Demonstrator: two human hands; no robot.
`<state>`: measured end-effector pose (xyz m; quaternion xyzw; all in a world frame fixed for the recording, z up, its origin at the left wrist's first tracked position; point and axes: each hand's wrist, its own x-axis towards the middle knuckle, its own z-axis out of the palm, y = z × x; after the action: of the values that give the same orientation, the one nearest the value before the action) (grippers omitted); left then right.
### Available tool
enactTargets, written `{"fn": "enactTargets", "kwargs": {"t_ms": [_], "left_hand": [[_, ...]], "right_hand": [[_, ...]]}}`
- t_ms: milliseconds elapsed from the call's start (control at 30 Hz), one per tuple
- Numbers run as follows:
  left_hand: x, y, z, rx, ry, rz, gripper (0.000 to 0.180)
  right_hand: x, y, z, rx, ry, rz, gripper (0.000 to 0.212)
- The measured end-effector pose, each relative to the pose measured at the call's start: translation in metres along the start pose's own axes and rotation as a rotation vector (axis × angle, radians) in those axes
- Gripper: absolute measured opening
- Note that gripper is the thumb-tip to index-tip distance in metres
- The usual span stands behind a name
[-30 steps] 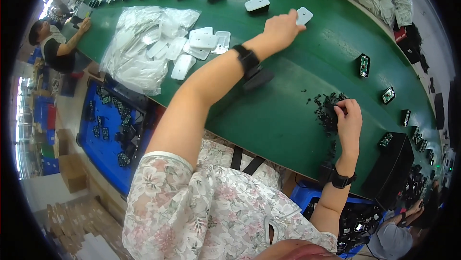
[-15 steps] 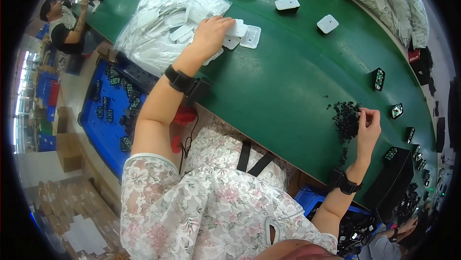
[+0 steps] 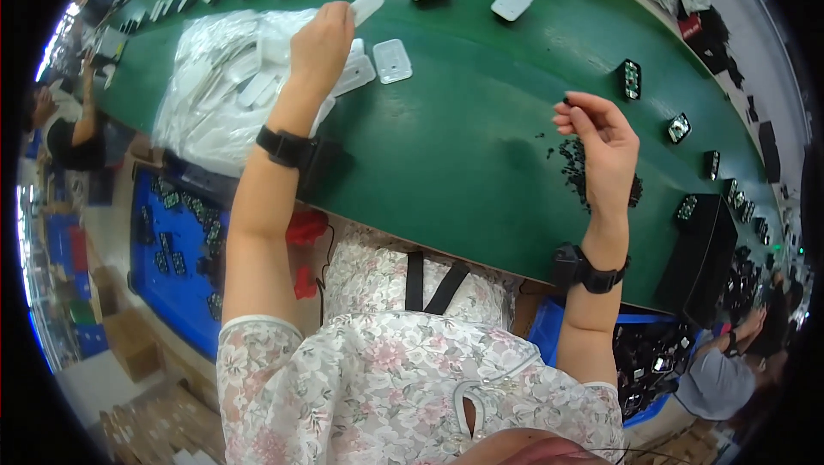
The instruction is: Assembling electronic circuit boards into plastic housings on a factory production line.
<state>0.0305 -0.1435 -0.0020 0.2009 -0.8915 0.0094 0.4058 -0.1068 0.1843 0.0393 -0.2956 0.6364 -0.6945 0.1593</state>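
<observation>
- White rounded-rectangular plastic cover [image 3: 370,4]: pinched by left hand [image 3: 322,47], toward half past one, long axis likewise.
- Right hand [image 3: 608,141], farther, pinches tiny black piece [image 3: 566,101].

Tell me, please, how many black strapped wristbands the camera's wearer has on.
2: one black strapped wristband just behind the bare left hand, and another black strapped wristband just behind the bare right hand. Both show plainly.

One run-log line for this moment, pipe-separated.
left hand: holding white cover | right hand: pinching small black piece | near right hand: pile of black parts
</observation>
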Motion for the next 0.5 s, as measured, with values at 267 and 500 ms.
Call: {"fn": "enactTargets", "kwargs": {"t_ms": [267,500], "left_hand": [[-0.007,0.159,-0.013,-0.728,-0.185,-0.045,0.004],[-0.028,0.173,-0.007,-0.981,-0.362,-0.006,0.021]], "right_hand": [[-0.007,0.003,0.017,0.204,-0.019,0.028,0.023],[-0.016,0.010,0.014,0.185,-0.036,0.112,0.028]]}}
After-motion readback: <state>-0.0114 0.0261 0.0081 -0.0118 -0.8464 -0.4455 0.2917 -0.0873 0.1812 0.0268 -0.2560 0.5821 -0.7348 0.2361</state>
